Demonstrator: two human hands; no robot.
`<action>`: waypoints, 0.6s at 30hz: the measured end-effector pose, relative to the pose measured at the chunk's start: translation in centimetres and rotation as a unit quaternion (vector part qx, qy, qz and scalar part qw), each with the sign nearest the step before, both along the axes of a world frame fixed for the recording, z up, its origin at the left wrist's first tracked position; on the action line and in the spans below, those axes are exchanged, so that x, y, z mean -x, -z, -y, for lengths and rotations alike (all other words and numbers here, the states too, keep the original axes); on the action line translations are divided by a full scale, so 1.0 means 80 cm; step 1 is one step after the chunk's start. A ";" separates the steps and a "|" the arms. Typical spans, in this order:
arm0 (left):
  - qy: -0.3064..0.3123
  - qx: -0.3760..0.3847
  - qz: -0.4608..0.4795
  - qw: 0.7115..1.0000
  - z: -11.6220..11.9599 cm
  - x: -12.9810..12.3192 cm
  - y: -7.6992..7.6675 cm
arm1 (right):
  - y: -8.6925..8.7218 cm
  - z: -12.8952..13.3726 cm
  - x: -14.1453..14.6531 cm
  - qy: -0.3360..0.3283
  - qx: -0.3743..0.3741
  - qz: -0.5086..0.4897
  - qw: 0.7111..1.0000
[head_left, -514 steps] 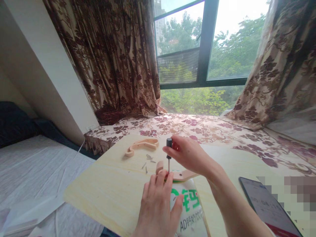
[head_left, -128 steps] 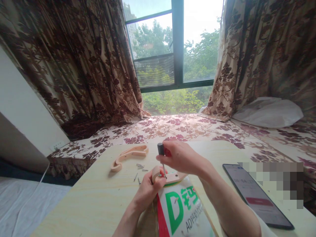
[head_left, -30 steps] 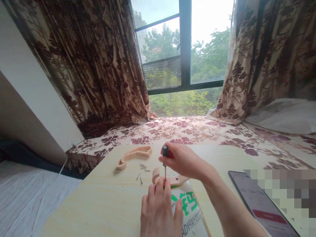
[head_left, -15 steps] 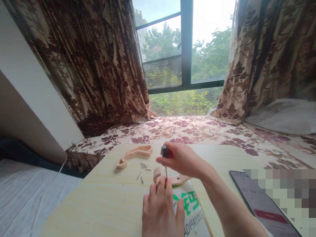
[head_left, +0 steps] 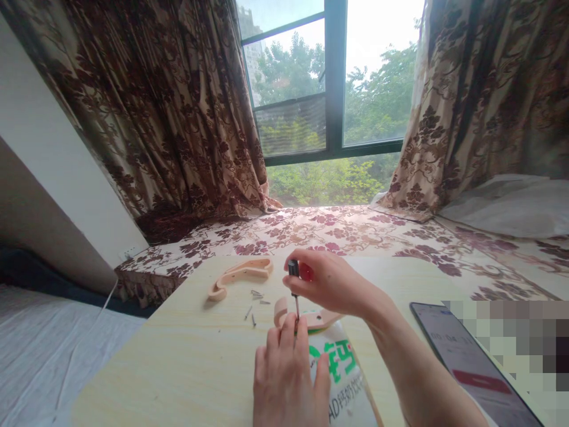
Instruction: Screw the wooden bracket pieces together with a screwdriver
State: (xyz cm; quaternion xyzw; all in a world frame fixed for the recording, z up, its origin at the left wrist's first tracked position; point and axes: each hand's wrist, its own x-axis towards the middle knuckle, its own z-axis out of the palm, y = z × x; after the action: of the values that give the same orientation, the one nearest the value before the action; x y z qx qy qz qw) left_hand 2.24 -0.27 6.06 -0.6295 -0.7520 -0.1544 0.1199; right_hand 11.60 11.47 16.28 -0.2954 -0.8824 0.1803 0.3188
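Observation:
My right hand (head_left: pixel 331 281) is closed round the handle of a screwdriver (head_left: pixel 294 270), black with some red showing. The shaft points almost straight down, its tip between the fingertips of my left hand (head_left: pixel 284 370). Those fingers press on a curved, light wooden piece (head_left: pixel 323 320) with a dark hole in it; part of the piece is hidden behind them. Under the wood lies a white plastic package (head_left: pixel 340 363) with green and black characters. What the screwdriver tip meets is covered by my fingers.
Left of my hands, a matching curved wooden piece (head_left: pixel 240 274) and several loose screws (head_left: pixel 253 320) lie on the pale wooden table (head_left: pixel 178 356). A phone (head_left: pixel 471 362) rests at the right. Beyond the table is a floral-covered ledge (head_left: pixel 311 228).
The view has shifted slightly. My right hand still grips the screwdriver, with its fingers turned a little around the handle. My left hand stays on the wooden piece.

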 end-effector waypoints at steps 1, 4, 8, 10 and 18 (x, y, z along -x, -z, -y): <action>0.001 0.004 0.003 1.000 0.000 0.000 0.000 | -0.001 0.002 -0.001 -0.021 0.005 -0.003 1.000; -0.003 0.010 0.006 1.000 0.000 -0.003 -0.006 | -0.002 0.004 0.002 -0.025 0.004 -0.002 1.000; -0.012 0.012 -0.005 1.000 0.003 -0.009 -0.016 | 0.002 0.001 0.008 0.048 -0.017 0.005 0.999; -0.010 0.010 -0.008 1.000 0.005 -0.011 -0.017 | 0.002 0.000 0.008 0.047 -0.014 0.003 0.999; 0.000 0.006 -0.002 1.000 0.003 -0.005 -0.009 | 0.001 0.001 0.006 0.008 -0.013 0.002 1.000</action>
State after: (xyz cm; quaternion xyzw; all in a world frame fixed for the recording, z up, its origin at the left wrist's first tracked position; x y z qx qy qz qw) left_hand 2.64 -0.51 6.81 -0.6304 -0.7528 -0.1485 0.1181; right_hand 11.12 11.41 16.16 -0.2984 -0.8831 0.1657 0.3219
